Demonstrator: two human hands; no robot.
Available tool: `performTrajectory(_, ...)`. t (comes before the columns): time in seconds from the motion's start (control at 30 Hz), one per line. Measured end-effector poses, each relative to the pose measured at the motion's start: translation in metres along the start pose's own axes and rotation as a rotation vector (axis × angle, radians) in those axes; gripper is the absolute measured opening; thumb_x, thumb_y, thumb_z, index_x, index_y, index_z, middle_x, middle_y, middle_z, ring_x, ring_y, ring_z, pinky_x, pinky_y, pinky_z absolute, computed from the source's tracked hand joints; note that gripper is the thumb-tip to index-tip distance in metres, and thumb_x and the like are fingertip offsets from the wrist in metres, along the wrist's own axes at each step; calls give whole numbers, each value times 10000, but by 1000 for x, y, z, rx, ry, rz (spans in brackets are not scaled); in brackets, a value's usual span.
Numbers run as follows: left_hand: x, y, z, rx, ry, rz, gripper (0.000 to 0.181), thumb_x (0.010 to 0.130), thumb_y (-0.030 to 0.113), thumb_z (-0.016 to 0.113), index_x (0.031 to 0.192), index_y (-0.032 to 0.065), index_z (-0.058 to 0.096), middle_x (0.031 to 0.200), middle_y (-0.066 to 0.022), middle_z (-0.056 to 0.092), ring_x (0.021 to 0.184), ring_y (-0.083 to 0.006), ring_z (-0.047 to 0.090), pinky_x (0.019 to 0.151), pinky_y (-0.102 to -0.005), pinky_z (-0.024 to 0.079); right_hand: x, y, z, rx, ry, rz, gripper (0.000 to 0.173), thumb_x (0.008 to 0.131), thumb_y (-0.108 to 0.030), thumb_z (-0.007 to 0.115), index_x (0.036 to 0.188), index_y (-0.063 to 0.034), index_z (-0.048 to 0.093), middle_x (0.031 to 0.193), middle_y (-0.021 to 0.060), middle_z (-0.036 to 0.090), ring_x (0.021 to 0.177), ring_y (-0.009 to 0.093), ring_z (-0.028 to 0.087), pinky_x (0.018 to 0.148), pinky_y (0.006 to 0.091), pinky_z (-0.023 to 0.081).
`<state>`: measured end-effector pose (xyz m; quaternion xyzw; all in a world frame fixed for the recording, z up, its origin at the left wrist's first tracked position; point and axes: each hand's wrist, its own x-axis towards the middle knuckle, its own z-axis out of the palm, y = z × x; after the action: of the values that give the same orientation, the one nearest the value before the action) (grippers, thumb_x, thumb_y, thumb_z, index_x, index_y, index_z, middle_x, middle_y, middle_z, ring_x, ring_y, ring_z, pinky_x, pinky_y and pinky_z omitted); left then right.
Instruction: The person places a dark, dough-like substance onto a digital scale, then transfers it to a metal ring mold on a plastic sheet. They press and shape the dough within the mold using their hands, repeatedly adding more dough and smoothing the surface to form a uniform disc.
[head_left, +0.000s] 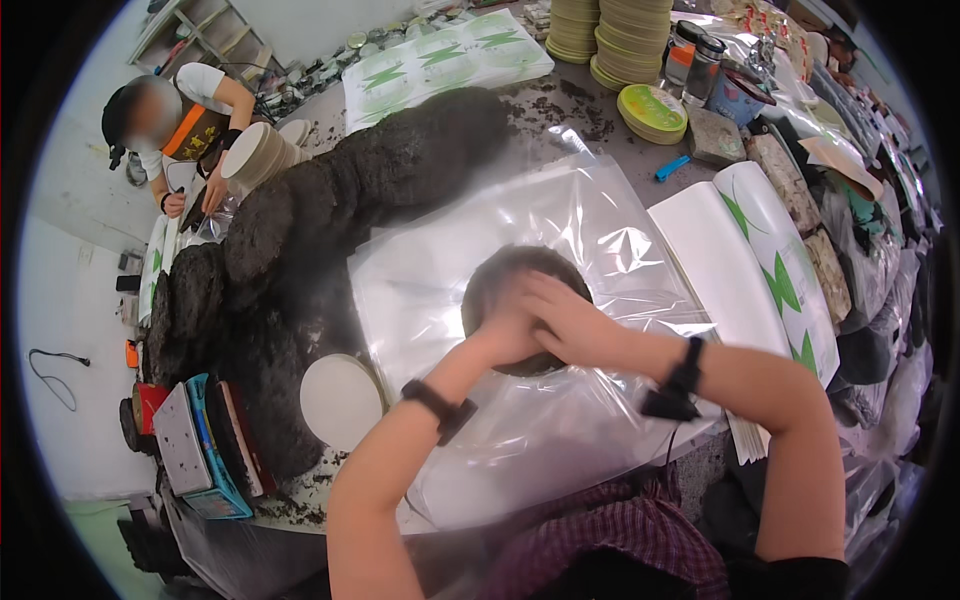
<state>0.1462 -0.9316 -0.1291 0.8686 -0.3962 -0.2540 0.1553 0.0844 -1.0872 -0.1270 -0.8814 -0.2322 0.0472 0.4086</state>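
Note:
A dark round cake of pressed, crumbly material (564, 264) lies on a stack of clear plastic sheets (420, 300) before me. On top of the cake rest both hands, close together and partly overlapping. My left hand (506, 319) is blurred, and its fingers lie over the cake's middle. Against it sits my right hand (566, 319), with fingers stretched across towards the left one. Whether either hand grips the cake cannot be told. A stack of round pale paper discs (341, 401) stands beside the sheets at the left.
More dark cakes (259, 225) line the left and back. Printed sheets (757, 255) lie right, near a blue cutter (672, 168) and a stone block (714, 136). Disc stacks (634, 37) and jars (703, 71) stand behind. A scale (196, 450) is front left. A co-worker (202, 127) works far left.

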Motion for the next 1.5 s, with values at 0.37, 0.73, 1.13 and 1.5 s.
performTrajectory(0.37,-70,31,36,-497,171,88,400,921,193,599,1294,50,583,1366,-121,558,1237,-350,523,1094,-464,358,-138,-92,-62,-631,683,-185,184,816,-161,695,976,-105,623,1288,61,558,1325,307,408,1159,556,186)
performTrajectory(0.73,-201,87,38,-161,556,-38,325,749,208,751,1040,125,629,1141,-98,585,1145,-295,490,1039,-504,298,-65,2,-9,-737,179,-405,466,780,-379,699,1197,-178,649,1279,121,581,1252,318,485,1146,528,275)
performTrajectory(1.13,-84,20,65,-1025,883,-135,668,812,62,711,1395,27,387,1294,-161,508,1149,-267,549,981,-384,465,-25,-13,41,-527,-159,246,337,871,-441,571,994,-169,728,821,50,706,885,286,661,964,380,446)
performTrajectory(1.5,-43,50,65,72,795,-174,372,844,71,593,1211,39,537,1140,-199,553,1108,-385,516,961,-458,433,-67,-25,-1,234,703,165,562,819,-226,740,1317,-52,545,1118,106,639,1088,249,594,996,405,445)
